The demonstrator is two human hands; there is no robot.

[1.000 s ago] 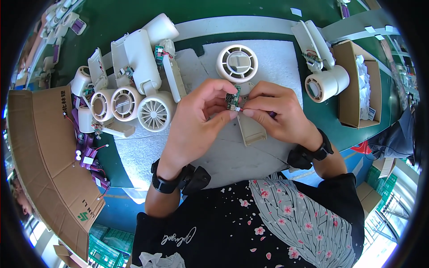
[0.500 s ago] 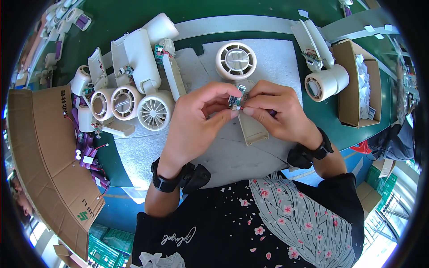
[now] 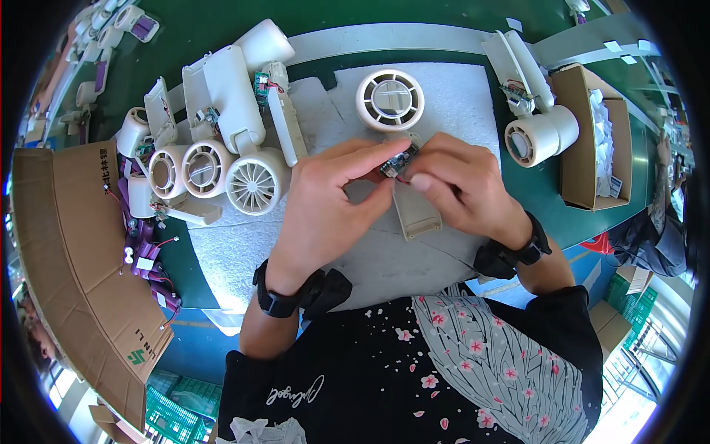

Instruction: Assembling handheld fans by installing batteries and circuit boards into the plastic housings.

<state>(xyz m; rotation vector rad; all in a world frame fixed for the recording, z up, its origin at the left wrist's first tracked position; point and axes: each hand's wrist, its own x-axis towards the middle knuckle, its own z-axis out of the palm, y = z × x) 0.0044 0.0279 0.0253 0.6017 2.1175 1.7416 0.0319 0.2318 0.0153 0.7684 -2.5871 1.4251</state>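
A small circuit board [image 3: 400, 160] is pinched between thumb and fingers of my left hand [image 3: 325, 200], tilted over the work mat. My right hand [image 3: 470, 185] is closed at the board's lower right edge, its thumb and forefinger on a thin red wire [image 3: 401, 179] that runs to the board. Its fingertips hide most of the wire. Beneath both hands lies the open cream handle shell [image 3: 418, 216] of a handheld fan. Just beyond them, that fan's round slotted head [image 3: 390, 100] rests on the mat.
Several cream fan bodies [image 3: 255, 183] with exposed boards crowd the left. Purple battery packs [image 3: 144, 255] with wires lie by a large cardboard box [image 3: 74, 244]. At right are another opened fan [image 3: 543, 137] and a small carton [image 3: 584, 140] of white packets. A grey foam mat [image 3: 355, 266] covers the middle.
The circuit board has turned in my left fingers and now lies more slanted and darker. My right thumb has shifted slightly; the purple piece seen under my right fingers is now out of sight.
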